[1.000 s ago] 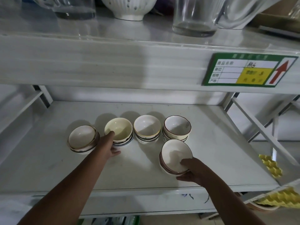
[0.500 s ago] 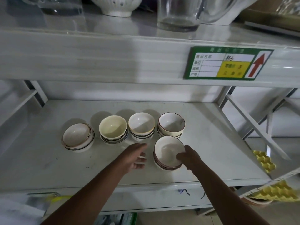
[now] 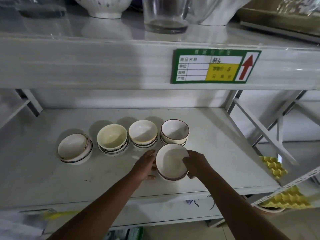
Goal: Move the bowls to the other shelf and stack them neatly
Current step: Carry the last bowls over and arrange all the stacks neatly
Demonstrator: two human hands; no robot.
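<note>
Several short stacks of small bowls sit on the white middle shelf (image 3: pixel 216 170). In the back row are a brown-rimmed stack (image 3: pixel 174 131), a white stack (image 3: pixel 143 132), a cream stack (image 3: pixel 112 138) and a tilted stack at the left (image 3: pixel 73 148). In front stands a stack of white bowls with a dark rim (image 3: pixel 170 161). My right hand (image 3: pixel 196 163) grips its right rim, thumb over the edge. My left hand (image 3: pixel 145 166) cups its left side, fingers curved against the wall.
The upper shelf carries a glass jar (image 3: pixel 165 14), a white ribbed bowl (image 3: pixel 103 6) and other glassware. A green and yellow price label (image 3: pixel 214 66) hangs on its front edge. Yellow egg trays (image 3: pixel 274 168) lie at the right, beyond a slanted metal brace (image 3: pixel 265 134).
My left hand left the cream stack and moved right to the front stack's left side. My right hand slid up onto that stack's right rim. The camera came closer.
</note>
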